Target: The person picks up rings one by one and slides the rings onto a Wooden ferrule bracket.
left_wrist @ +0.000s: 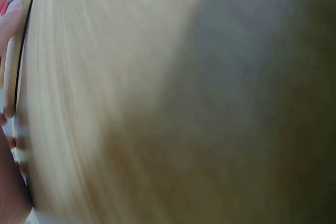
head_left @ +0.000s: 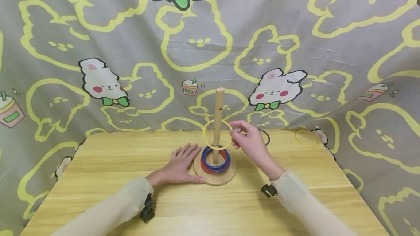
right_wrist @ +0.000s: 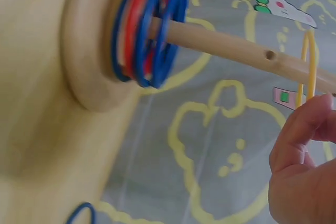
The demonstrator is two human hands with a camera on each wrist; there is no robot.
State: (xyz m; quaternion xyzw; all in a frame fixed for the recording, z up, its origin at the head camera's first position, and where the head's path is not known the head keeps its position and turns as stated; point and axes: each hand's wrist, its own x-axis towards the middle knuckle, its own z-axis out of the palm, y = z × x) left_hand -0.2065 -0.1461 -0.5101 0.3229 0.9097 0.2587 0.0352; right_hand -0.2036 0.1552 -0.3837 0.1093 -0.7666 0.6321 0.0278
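Observation:
My right hand [head_left: 251, 143] pinches a yellow ring [head_left: 204, 134] between thumb and fingertips. The ring hangs around the upright wooden peg [head_left: 219, 108], above the stacked rings, and in the right wrist view the peg passes through it. Several blue and red rings [head_left: 214, 170] lie round the peg's foot on the round wooden base [head_left: 216, 181]. At the base's left side rests my left hand [head_left: 177, 166], its fingers spread fairly straight and its thumb touching the front edge. Only a bit of this thumb [left_wrist: 9, 22] shows in the left wrist view.
Behind my right hand a dark ring [head_left: 268, 138], partly hidden, lies on the wooden table [head_left: 131, 199]. Another yellow ring [head_left: 307, 139] lies near the back right edge. A patterned grey cloth [head_left: 137, 46] hangs behind the table.

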